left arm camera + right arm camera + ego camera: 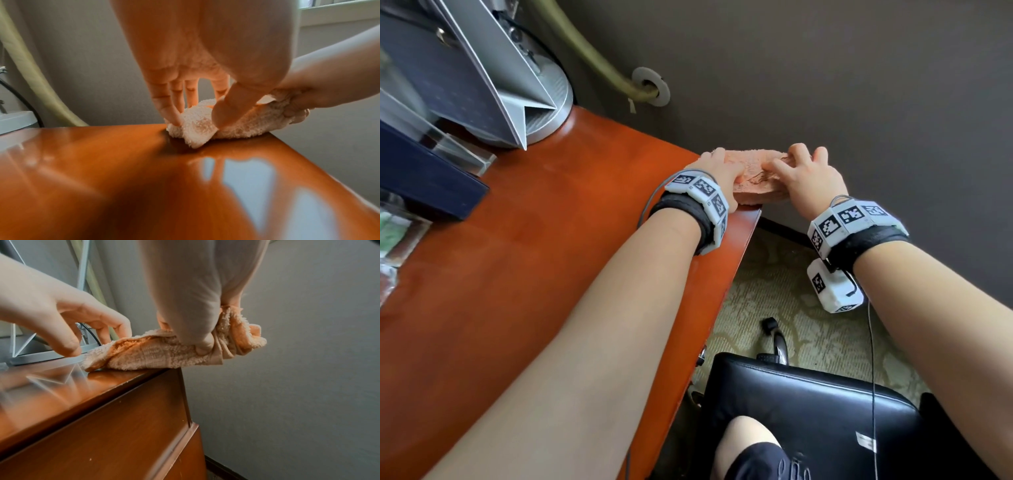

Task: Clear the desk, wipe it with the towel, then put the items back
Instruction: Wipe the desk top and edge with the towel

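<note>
A peach terry towel (pixel 756 178) lies bunched on the far right corner of the glossy orange-brown desk (pixel 558 240), partly overhanging the edge. My left hand (pixel 726 171) pinches the towel's left end (pixel 197 129) between thumb and fingers (pixel 171 116), low on the desktop. My right hand (pixel 796 164) grips the gathered right end (pixel 240 335), thumb pressed into the folds, just past the desk corner. In the right wrist view the left hand (pixel 96 340) shows at the towel's left end (pixel 144 353).
A silver monitor stand with a round base (pixel 548 113) sits at the desk's back edge. A dark blue box (pixel 431 185) and clear plastic holders (pixel 400 236) lie left. The grey wall (pixel 825 85) is close behind. A black chair (pixel 808 418) stands below right on patterned carpet.
</note>
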### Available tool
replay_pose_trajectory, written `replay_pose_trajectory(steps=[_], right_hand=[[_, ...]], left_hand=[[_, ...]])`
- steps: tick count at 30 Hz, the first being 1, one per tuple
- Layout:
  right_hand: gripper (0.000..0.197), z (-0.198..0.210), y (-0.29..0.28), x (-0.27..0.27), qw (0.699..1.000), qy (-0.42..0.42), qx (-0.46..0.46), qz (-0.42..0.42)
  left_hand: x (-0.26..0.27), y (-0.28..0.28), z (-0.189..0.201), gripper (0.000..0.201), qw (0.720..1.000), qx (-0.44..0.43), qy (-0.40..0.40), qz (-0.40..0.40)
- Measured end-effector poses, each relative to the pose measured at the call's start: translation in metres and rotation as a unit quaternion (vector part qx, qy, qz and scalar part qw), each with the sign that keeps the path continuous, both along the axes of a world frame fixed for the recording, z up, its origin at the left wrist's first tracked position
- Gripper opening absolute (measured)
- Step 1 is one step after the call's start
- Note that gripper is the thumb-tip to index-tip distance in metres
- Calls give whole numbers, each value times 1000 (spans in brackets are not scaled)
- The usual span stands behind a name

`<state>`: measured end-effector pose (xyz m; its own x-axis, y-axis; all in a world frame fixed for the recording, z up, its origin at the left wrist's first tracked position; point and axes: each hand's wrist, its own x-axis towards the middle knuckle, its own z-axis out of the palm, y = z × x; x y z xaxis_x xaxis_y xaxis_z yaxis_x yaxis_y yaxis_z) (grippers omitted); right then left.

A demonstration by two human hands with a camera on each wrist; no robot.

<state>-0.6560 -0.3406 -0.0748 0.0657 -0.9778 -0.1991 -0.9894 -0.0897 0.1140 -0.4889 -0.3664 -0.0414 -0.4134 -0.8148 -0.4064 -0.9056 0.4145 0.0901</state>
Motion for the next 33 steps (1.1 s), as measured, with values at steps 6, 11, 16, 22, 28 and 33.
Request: replay_pose_trajectory(steps=[6,11,16,22,28,33], right_hand=[[48,0,15,-16,999,-5,-26,47],[58,2,26,-30,992,4,-68,108],[62,10,35,-42,984,2,-108,139],[61,29,39,-46,943,19,-178,282],[55,65,28,-17,865,80,-178,462],[50,78,22,14,837,87,-192,506]], left_hand=[[-8,17,-1,40,1000,15,3,-8],[-12,39,-2,41,999,20,28,-21],[-15,60,-1,35,994,60,84,-17],[12,60,17,31,953,175,234,80],[36,53,28,38,934,135,273,185],[50,68,24,65,907,253,282,184]])
